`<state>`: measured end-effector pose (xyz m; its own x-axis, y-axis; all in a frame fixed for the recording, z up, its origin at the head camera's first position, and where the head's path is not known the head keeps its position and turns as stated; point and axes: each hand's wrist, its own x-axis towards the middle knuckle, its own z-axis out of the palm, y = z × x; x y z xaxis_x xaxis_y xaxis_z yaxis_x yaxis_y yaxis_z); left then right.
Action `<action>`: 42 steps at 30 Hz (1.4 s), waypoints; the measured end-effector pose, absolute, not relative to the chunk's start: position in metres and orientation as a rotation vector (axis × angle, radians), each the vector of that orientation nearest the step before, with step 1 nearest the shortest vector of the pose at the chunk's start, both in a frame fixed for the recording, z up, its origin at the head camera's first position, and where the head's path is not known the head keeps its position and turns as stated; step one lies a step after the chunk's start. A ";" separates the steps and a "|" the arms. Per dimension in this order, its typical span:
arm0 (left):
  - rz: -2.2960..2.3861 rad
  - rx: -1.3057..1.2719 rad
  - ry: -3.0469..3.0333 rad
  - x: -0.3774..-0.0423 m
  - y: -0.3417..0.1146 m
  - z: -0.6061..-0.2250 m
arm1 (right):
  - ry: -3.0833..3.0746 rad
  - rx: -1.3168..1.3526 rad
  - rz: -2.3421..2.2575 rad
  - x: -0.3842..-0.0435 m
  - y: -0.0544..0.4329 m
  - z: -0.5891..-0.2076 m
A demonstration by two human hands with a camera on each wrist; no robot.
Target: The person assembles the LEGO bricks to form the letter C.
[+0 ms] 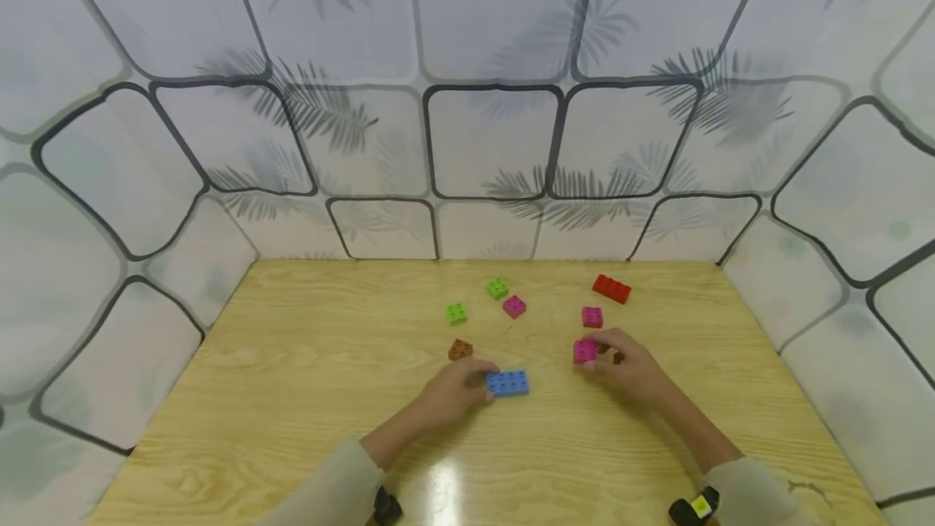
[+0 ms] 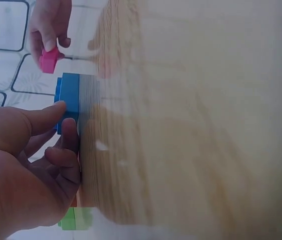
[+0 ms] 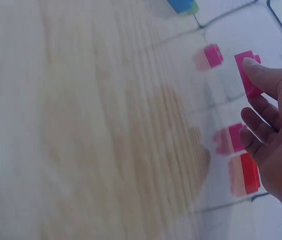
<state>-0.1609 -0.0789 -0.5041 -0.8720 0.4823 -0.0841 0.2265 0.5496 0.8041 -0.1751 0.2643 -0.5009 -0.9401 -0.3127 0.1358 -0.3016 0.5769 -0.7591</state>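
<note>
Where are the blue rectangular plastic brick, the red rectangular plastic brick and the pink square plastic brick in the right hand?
Blue brick point(image 1: 507, 382), head view: studded top.
Red brick point(image 1: 611, 286), head view: studded top.
Held pink brick point(image 1: 583, 351), head view: studded top.

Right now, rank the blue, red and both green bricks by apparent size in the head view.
1. Blue brick
2. Red brick
3. Left green brick and right green brick: too alike to rank

blue brick point(image 1: 508, 384): smooth plastic | pink brick point(image 1: 583, 351): smooth plastic | tabletop point(image 1: 292, 355): glossy wood-grain
</note>
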 end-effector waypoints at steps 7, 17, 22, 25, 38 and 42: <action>1.205 0.609 2.488 -0.158 -0.082 -0.504 | 2.720 -0.587 -1.366 -0.163 0.237 -0.502; 1.216 0.613 2.453 -0.155 -0.089 -0.500 | 2.687 -0.607 -1.357 -0.146 0.208 -0.504; 1.214 0.621 2.454 -0.156 -0.091 -0.501 | 2.685 -0.598 -1.362 -0.139 0.196 -0.506; 1.216 0.623 2.455 -0.157 -0.090 -0.502 | 2.701 -0.643 -1.361 -0.137 0.191 -0.508; 1.222 0.624 2.444 -0.157 -0.090 -0.501 | 2.713 -0.680 -1.352 -0.141 0.178 -0.509; 1.224 0.615 2.439 -0.157 -0.090 -0.500 | 2.731 -0.727 -1.341 -0.141 0.177 -0.509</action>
<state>-0.1567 -0.0900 -0.4996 -0.8474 0.5198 -0.1077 0.2242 0.5342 0.8151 -0.1411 0.1767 -0.5085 -0.8919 -0.4114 0.1877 -0.4000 0.5243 -0.7517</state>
